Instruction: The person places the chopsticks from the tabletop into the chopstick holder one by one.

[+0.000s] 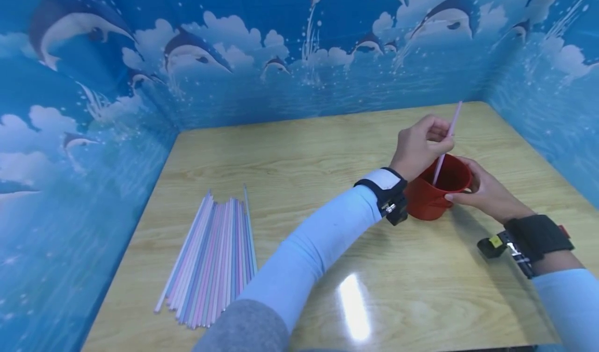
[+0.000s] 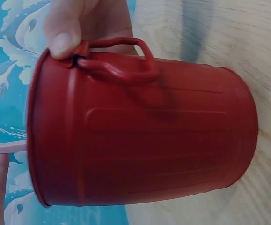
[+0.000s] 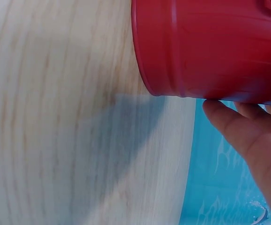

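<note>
In the head view, my left hand (image 1: 423,144) pinches a thin pale-pink stick (image 1: 450,128) between thumb and fingers. The stick's lower end is inside a red bucket (image 1: 428,204) on the table. My right hand (image 1: 486,191) grips the bucket's right side, thumb at the rim near the wire handle (image 2: 147,56) and fingers behind. The left wrist view shows the bucket's ribbed side, with the right thumb (image 2: 65,42) at its rim. Fingers of my right hand (image 3: 247,131) lie along the bucket's wall in the right wrist view.
A row of long pastel sticks (image 1: 210,263) in pink, blue and white lies on the left of the wooden table (image 1: 290,170). Blue dolphin-print sheeting (image 1: 252,76) stands behind the table and along both sides. My left forearm crosses the middle of the table.
</note>
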Tool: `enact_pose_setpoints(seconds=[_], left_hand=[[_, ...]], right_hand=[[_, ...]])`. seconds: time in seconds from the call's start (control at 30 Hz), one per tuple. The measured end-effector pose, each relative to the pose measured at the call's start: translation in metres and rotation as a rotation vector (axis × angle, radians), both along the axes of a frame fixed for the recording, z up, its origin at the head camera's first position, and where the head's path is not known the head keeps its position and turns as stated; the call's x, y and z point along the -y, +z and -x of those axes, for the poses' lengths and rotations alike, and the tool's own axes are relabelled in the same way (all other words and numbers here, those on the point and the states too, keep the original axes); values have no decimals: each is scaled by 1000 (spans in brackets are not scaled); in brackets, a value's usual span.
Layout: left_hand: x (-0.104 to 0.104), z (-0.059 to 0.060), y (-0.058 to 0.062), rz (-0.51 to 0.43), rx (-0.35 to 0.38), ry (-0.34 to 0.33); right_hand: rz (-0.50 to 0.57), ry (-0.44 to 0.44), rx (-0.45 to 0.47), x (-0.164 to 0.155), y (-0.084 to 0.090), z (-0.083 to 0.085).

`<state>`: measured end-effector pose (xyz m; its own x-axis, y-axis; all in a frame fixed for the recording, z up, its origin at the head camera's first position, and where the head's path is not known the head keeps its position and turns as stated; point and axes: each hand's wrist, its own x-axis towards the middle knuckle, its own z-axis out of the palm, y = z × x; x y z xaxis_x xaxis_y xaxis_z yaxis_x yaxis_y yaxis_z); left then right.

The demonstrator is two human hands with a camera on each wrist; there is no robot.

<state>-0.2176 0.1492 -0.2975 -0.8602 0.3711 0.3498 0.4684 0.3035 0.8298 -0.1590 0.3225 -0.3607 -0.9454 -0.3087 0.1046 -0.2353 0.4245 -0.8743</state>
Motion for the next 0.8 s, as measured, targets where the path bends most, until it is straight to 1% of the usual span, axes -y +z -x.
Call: enact_pose_setpoints(seconds=[0.07, 0.27, 0.4, 0.53, 0.6, 0.67, 0.73, 0.8], left_hand=[[0, 0, -3, -8, 19, 21], [3, 3, -6, -15, 106, 130], [10, 7, -11, 16, 126, 164], [17, 10, -18, 89, 122, 188], [22, 12, -20, 115, 137, 184], [30, 13, -19, 155, 163, 165], [43, 13, -13, 234, 189, 148], [64, 15, -4, 392, 166, 151]], right_hand=[[4, 1, 0, 0, 0, 0], [-13, -11, 13, 0, 1, -1], [-19, -8, 14, 1, 0, -1], [-17, -21, 11, 2, -1, -1], [-20, -25, 9, 3, -1, -1], [-8, -19, 6, 3, -1, -1], [-6, -13, 1, 1, 0, -1], [-15, -9, -8, 0, 1, -1]])
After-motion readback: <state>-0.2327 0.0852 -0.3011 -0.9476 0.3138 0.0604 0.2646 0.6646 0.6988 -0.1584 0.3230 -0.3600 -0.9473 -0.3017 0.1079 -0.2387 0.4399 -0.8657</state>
